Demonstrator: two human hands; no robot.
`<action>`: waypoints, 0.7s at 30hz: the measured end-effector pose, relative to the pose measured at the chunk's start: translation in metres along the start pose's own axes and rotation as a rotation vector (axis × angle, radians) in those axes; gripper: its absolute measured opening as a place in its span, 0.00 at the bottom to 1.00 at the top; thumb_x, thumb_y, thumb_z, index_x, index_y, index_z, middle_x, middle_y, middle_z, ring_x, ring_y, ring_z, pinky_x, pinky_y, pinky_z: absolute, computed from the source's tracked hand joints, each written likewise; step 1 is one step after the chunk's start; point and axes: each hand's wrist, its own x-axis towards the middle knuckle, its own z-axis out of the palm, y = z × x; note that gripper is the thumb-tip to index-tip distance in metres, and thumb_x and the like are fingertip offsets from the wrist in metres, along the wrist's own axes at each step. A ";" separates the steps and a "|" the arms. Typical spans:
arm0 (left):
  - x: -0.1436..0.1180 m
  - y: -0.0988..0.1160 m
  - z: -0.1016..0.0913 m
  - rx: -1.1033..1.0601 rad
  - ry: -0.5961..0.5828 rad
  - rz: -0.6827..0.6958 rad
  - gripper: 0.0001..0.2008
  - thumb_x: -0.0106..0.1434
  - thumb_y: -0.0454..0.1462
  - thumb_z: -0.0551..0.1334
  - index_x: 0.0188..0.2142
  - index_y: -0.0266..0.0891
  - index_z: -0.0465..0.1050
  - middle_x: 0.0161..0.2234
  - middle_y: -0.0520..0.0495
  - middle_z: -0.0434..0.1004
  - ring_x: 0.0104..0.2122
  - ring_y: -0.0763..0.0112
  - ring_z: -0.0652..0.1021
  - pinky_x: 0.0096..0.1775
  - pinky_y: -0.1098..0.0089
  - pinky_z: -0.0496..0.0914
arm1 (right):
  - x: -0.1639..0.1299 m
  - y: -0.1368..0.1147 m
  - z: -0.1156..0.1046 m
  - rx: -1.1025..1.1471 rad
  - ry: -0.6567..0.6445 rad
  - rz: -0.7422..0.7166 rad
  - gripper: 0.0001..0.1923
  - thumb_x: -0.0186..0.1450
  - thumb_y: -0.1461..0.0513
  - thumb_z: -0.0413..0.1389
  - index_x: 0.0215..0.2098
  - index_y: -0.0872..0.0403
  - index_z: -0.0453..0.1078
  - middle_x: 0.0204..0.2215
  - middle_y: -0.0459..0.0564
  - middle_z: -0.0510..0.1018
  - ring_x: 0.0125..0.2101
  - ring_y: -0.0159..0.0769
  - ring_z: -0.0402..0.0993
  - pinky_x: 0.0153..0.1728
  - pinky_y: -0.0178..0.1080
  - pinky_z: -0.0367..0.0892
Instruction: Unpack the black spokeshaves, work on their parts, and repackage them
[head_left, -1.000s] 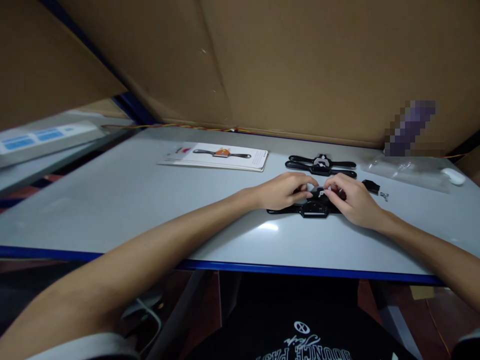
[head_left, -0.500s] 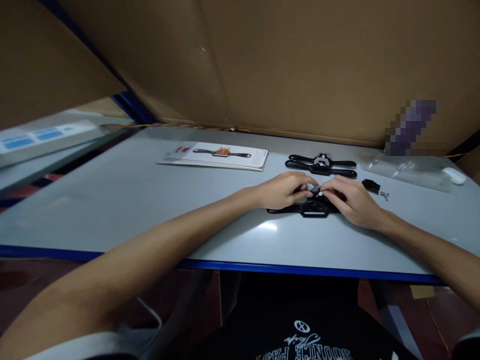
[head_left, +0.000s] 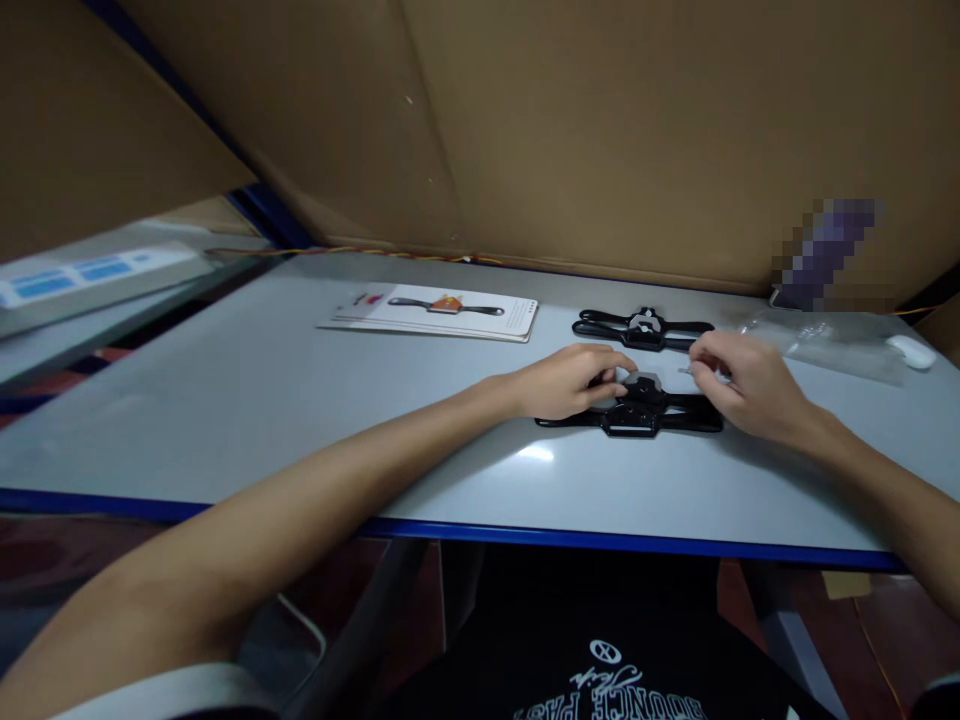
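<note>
**Hands at the black tool**

The left hand (head_left: 574, 380) lies curled on the near tool (head_left: 637, 412), fingers bent over its left handle and touching its middle. The right hand (head_left: 750, 385) is lifted just right of the middle, thumb and forefinger pinched on a tiny silver part (head_left: 686, 371). The tool is black, flat, with two slim handles and a grey plate at its centre; it lies near the worktop's (head_left: 300, 400) front edge. A second like tool (head_left: 643, 330) lies behind, a printed card (head_left: 435, 312) to the left, a clear bag (head_left: 821, 340) to the right. Brown cardboard (head_left: 600, 130) walls the back.
</note>
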 end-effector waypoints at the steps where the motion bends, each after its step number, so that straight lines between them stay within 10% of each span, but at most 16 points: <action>1: 0.000 0.000 0.000 0.000 0.002 0.000 0.19 0.74 0.41 0.56 0.56 0.33 0.75 0.36 0.45 0.77 0.34 0.66 0.74 0.43 0.64 0.69 | 0.001 0.006 -0.007 -0.089 -0.055 0.029 0.07 0.65 0.64 0.54 0.28 0.49 0.65 0.24 0.47 0.74 0.26 0.39 0.67 0.34 0.44 0.57; 12: -0.001 -0.001 0.000 -0.010 0.006 -0.001 0.18 0.74 0.41 0.56 0.56 0.33 0.75 0.35 0.46 0.76 0.33 0.67 0.74 0.42 0.65 0.69 | -0.011 0.056 -0.055 -0.358 -0.512 0.346 0.15 0.64 0.60 0.58 0.19 0.49 0.67 0.16 0.46 0.70 0.18 0.35 0.60 0.26 0.41 0.50; 17: -0.001 0.000 0.000 -0.016 0.003 -0.005 0.18 0.74 0.41 0.56 0.56 0.34 0.75 0.34 0.47 0.75 0.32 0.67 0.73 0.41 0.66 0.69 | -0.011 0.051 -0.049 -0.465 -0.316 0.246 0.19 0.67 0.58 0.56 0.18 0.49 0.66 0.18 0.49 0.71 0.18 0.35 0.60 0.26 0.42 0.52; 21: -0.001 -0.001 0.000 -0.017 0.004 0.003 0.18 0.74 0.41 0.56 0.56 0.34 0.75 0.34 0.47 0.76 0.32 0.67 0.74 0.41 0.66 0.69 | -0.008 0.022 -0.028 -0.264 -0.081 0.044 0.11 0.72 0.59 0.53 0.36 0.50 0.76 0.33 0.55 0.82 0.33 0.46 0.76 0.34 0.46 0.66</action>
